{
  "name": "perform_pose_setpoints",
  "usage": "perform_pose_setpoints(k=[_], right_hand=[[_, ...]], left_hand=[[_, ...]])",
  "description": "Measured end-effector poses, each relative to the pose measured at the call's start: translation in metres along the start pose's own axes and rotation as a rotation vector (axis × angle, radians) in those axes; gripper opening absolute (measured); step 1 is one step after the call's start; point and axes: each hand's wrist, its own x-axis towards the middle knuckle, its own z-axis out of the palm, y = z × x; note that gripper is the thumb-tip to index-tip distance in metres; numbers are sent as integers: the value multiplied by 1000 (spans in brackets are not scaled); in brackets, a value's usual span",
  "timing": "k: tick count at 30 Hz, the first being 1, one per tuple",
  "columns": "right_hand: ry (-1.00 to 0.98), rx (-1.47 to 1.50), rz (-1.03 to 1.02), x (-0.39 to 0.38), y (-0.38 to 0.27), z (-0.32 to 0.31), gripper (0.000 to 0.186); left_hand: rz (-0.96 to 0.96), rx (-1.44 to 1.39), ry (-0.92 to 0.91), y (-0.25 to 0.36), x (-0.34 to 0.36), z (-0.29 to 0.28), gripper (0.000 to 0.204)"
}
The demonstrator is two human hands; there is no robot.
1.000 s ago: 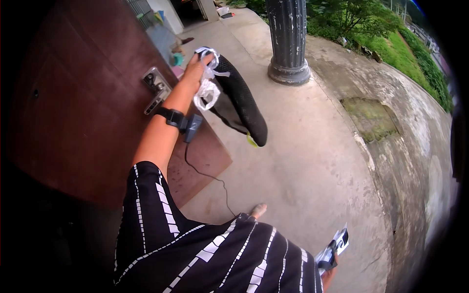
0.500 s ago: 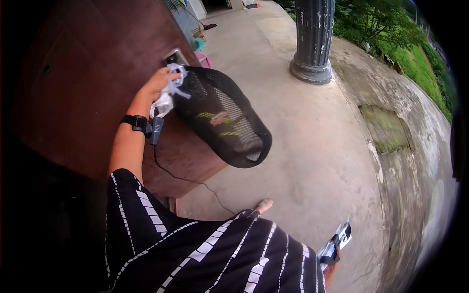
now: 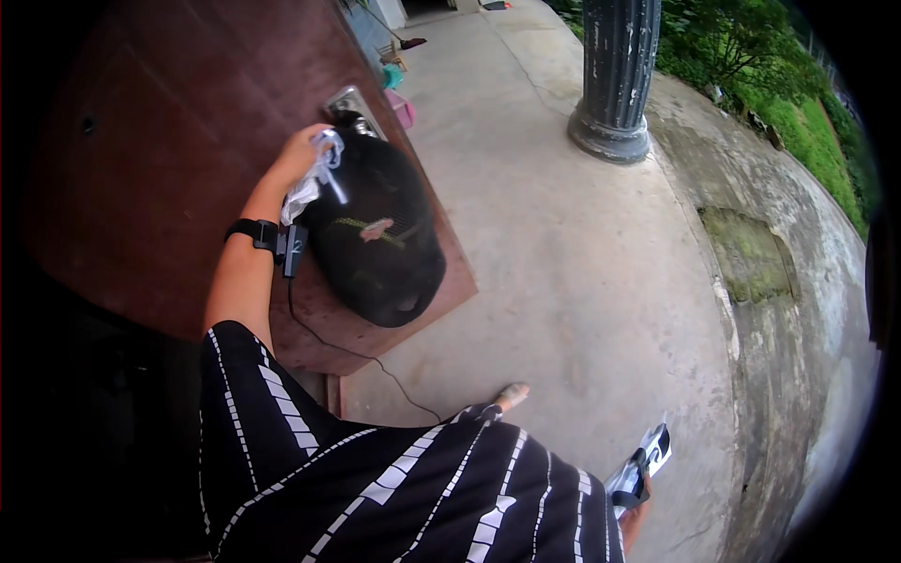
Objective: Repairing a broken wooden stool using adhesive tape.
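My left hand (image 3: 298, 158) is closed around a crumpled white plastic bag (image 3: 302, 195), with a translucent strip trailing beyond the fingers. Right beside it is a long, rounded black mesh cover (image 3: 380, 202), bearing yellow-green lines and a pinkish patch. The cover's upper end is at a metal door handle (image 3: 364, 120), and its body lies against the brown door (image 3: 216, 103); whether my fingers also touch it is unclear. Low at the right, my right hand (image 3: 633, 514) grips a clear and white plastic package (image 3: 648, 460) with black parts. Most of its fingers are hidden.
A dark fluted pillar (image 3: 615, 84) rises from the concrete floor (image 3: 563, 281). Beyond the handle are a pink container (image 3: 402, 111) and a broom (image 3: 410, 43). From my left wrist device (image 3: 293, 246) a cable (image 3: 352, 352) runs down to my striped shirt. My bare foot shows below.
The black mesh cover has swung left, from hanging out over the floor to lying against the door. My left hand has shifted slightly, still holding the white bag. My right hand has barely moved.
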Motion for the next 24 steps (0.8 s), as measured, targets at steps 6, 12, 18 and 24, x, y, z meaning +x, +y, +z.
perform_pose_setpoints(k=[6, 12, 18, 24], right_hand=[[93, 8, 122, -1, 11, -11, 36], [73, 93, 51, -31, 18, 13, 35], [-25, 93, 26, -11, 20, 28, 35], [-53, 99, 36, -4, 26, 38, 34]], left_hand=[[63, 14, 79, 18, 33, 7, 25], [199, 785, 394, 3, 18, 23, 28], [88, 725, 285, -11, 25, 17, 22], [76, 537, 268, -11, 15, 20, 20]])
